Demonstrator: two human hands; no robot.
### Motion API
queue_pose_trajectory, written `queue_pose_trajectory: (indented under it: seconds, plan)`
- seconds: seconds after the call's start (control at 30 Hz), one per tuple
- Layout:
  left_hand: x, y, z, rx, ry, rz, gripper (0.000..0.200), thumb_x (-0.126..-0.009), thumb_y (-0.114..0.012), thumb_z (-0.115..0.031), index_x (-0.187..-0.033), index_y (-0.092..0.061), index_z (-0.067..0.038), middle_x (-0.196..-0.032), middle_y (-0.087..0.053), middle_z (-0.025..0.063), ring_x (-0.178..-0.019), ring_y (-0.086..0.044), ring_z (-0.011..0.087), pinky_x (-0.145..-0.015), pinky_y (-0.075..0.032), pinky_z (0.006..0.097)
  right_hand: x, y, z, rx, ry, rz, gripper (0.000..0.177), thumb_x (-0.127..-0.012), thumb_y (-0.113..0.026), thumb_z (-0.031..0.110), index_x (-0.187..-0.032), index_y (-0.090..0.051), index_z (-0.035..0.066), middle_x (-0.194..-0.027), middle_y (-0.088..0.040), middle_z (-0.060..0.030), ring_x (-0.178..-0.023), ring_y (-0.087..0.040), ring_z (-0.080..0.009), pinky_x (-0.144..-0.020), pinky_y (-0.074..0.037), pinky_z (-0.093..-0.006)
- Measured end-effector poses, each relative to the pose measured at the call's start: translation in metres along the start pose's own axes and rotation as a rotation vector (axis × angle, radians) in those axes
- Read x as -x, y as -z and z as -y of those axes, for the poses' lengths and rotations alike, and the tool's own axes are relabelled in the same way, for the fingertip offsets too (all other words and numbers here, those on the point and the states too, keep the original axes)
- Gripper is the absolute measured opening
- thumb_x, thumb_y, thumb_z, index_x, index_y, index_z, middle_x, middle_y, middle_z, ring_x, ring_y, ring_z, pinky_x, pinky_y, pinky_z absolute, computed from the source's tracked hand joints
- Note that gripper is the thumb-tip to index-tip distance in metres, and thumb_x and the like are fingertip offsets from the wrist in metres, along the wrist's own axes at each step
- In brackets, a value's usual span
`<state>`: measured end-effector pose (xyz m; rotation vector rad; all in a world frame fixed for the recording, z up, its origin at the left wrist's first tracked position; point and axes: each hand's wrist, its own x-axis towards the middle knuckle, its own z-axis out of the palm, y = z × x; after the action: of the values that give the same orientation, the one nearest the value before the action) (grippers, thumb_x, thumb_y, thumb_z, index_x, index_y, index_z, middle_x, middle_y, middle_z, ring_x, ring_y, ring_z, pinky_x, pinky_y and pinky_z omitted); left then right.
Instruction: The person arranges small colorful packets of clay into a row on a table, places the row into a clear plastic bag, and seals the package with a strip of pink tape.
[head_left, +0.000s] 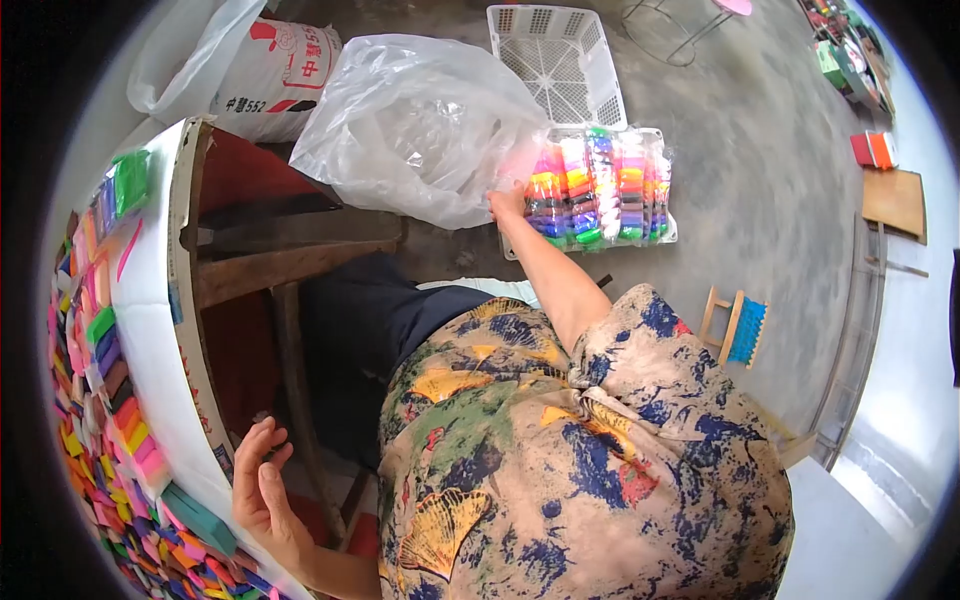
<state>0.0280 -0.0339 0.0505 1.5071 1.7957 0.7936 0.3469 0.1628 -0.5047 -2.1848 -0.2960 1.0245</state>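
Hands number two. The right hand (507,203) reaches out on a bare arm to the lower edge of one crumpled clear plastic bag (420,130) lying on the floor, beside the rainbow-striped clay packs in clear wrap (600,188). Whether its grip closes on the bag or on a pack cannot be told. The packs stand in one row of about six inside a white slotted plastic basket (668,238). A second white slotted basket (555,55) lies just beyond. The left hand (262,490) hangs with a wide, empty grip by the edge of the white-covered worktop (150,330), which carries many small coloured clay blocks (100,400). One white printed sack (270,70) stands behind the bag.
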Motion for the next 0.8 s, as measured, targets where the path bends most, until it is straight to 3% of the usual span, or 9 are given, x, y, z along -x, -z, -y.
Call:
queue_pose_trajectory:
  seconds: [0.03, 0.1, 0.2, 0.3, 0.4, 0.6, 0.73, 0.8]
  plan:
    - [0.000, -0.001, 0.001, -0.001, 0.010, 0.011, 0.034, -0.104, -0.048, -0.022, -0.121, -0.065, 0.002, -0.122, -0.066, 0.0149, -0.109, -0.064, 0.0215, -0.092, -0.053, 0.0341, 0.007, 0.005, 0.003, 0.077, 0.017, -0.072, 0.080, -0.076, -0.073, 0.013, -0.146, -0.035, 0.013, -0.113, -0.061, -0.0191, -0.086, -0.063, -0.0288, -0.069, -0.051, -0.0406]
    - [-0.002, -0.005, 0.002, -0.004, 0.029, 0.036, 0.034, -0.104, -0.049, -0.022, -0.121, -0.065, 0.002, -0.122, -0.066, 0.0149, -0.109, -0.064, 0.0216, -0.093, -0.053, 0.0345, 0.067, 0.047, 0.045, 0.288, -0.041, -0.243, 0.072, -0.075, -0.072, 0.018, -0.139, -0.042, 0.008, -0.121, -0.060, -0.0245, -0.114, -0.060, -0.0351, -0.100, -0.046, -0.0481]
    - [-0.003, -0.009, 0.005, -0.018, 0.036, 0.055, 0.033, -0.104, -0.050, -0.022, -0.123, -0.065, 0.001, -0.122, -0.066, 0.0150, -0.109, -0.064, 0.0218, -0.096, -0.052, 0.0349, 0.073, 0.058, 0.034, 0.282, -0.092, -0.182, 0.058, -0.076, -0.070, 0.020, -0.130, -0.052, 0.006, -0.121, -0.059, -0.0238, -0.113, -0.059, -0.0372, -0.098, -0.046, -0.0489]
    - [-0.004, -0.014, 0.002, -0.002, 0.056, 0.070, 0.030, -0.102, -0.051, -0.014, -0.121, -0.065, 0.004, -0.121, -0.065, 0.0151, -0.106, -0.064, 0.0224, -0.094, -0.051, 0.0341, 0.034, 0.053, -0.002, 0.199, 0.158, 0.044, 0.044, -0.078, -0.067, 0.021, -0.119, -0.062, 0.004, -0.121, -0.059, -0.0220, -0.112, -0.057, -0.0404, -0.099, -0.046, -0.0471]
    - [-0.005, -0.016, 0.002, -0.006, 0.074, 0.085, 0.030, -0.102, -0.051, -0.013, -0.121, -0.065, 0.004, -0.120, -0.065, 0.0146, -0.106, -0.064, 0.0215, -0.095, -0.051, 0.0338, 0.031, 0.040, -0.002, 0.199, 0.293, -0.071, 0.034, -0.081, -0.065, 0.020, -0.110, -0.067, 0.003, -0.122, -0.059, -0.0203, -0.113, -0.054, -0.0403, -0.099, -0.045, -0.0470]
    - [-0.003, -0.018, 0.006, -0.032, 0.095, 0.102, 0.029, -0.102, -0.052, -0.014, -0.122, -0.066, 0.001, -0.120, -0.065, 0.0135, -0.107, -0.064, 0.0206, -0.096, -0.051, 0.0331, 0.075, 0.031, 0.025, 0.430, 0.518, -0.203, 0.031, -0.083, -0.064, 0.017, -0.112, -0.063, 0.005, -0.123, -0.055, -0.0140, -0.119, -0.050, -0.0360, -0.097, -0.045, -0.0496]
    - [-0.004, -0.022, 0.003, -0.032, 0.097, 0.116, 0.028, -0.102, -0.053, -0.015, -0.122, -0.067, 0.000, -0.120, -0.065, 0.0127, -0.107, -0.064, 0.0208, -0.095, -0.051, 0.0328, 0.096, 0.023, 0.044, 0.543, 0.687, -0.252, 0.032, -0.083, -0.061, 0.018, -0.111, -0.057, 0.004, -0.121, -0.051, -0.0092, -0.113, -0.048, -0.0349, -0.088, -0.044, -0.0530]
    - [-0.004, -0.023, 0.003, -0.045, 0.096, 0.118, 0.028, -0.102, -0.053, -0.015, -0.122, -0.067, 0.000, -0.120, -0.065, 0.0125, -0.107, -0.064, 0.0208, -0.095, -0.051, 0.0325, 0.101, 0.024, 0.052, 0.532, 0.700, -0.212, 0.037, -0.082, -0.063, 0.020, -0.115, -0.056, 0.004, -0.125, -0.050, -0.0117, -0.119, -0.045, -0.0363, -0.097, -0.038, -0.0539]
